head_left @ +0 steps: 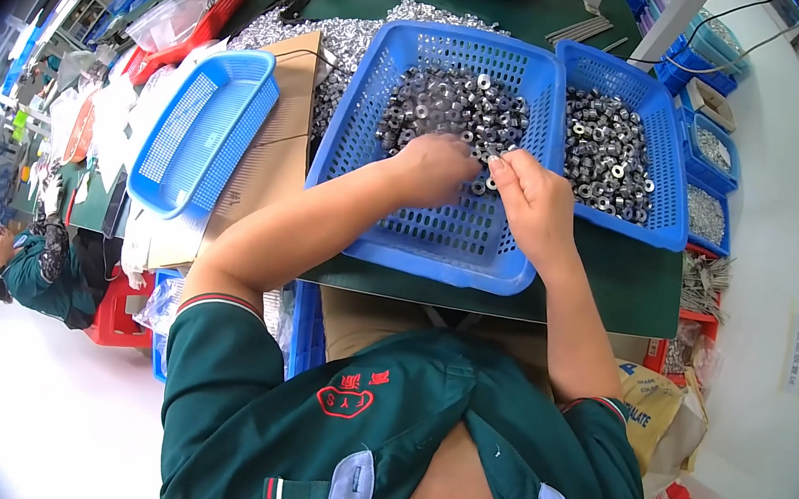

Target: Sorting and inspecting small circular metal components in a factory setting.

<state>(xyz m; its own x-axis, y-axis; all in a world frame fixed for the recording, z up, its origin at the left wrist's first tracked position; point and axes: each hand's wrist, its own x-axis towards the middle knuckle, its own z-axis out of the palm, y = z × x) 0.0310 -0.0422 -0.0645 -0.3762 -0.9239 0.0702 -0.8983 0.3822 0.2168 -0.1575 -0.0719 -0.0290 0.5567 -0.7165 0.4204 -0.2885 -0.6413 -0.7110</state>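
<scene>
A large blue plastic basket stands in front of me, with a heap of small dark and silver metal rings toward its far side. My left hand is over the near edge of the heap, its fingers smeared by motion. Close beside it, my right hand is closed in a pinch above the basket's right part. Whatever small thing lies between its fingertips is too small to make out. Several loose rings lie just below the two hands. The slotted basket floor shows nearer to me.
Right of it, a second blue basket holds more metal rings. A light-blue basket rests on cardboard at left. Shiny metal parts cover the green table behind. Another person sits far left. A yellow sack stands at right.
</scene>
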